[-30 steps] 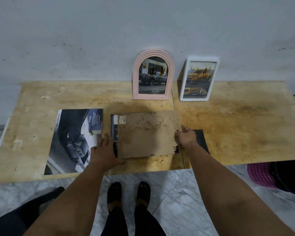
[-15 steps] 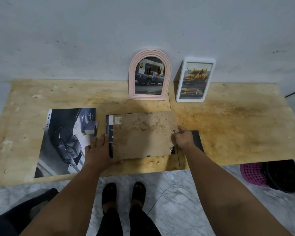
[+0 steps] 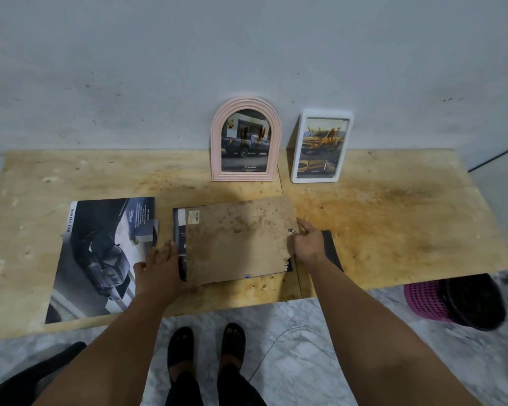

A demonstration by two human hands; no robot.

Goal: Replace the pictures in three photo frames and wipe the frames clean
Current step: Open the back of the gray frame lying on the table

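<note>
A stained brown backing board (image 3: 238, 240) lies on top of a dark frame (image 3: 179, 230) near the front edge of the wooden table (image 3: 393, 218). My left hand (image 3: 162, 268) rests flat at the board's front left corner, fingers straight. My right hand (image 3: 308, 243) pinches the board's right edge near a small metal clip. A pink arched frame (image 3: 246, 139) with a dark truck picture and a white rectangular frame (image 3: 321, 146) with a yellow truck picture lean against the wall. Both show orange smears on the glass.
A large dark car brochure (image 3: 100, 259) lies on the table to the left, with a small cut picture (image 3: 147, 230) on it. A pink basket (image 3: 425, 300) and a black bag (image 3: 472, 303) sit on the marble floor at the right. My feet are under the table edge.
The camera shifted slightly. My hands stayed on the backing board, and the left hand slid a little along its left edge.
</note>
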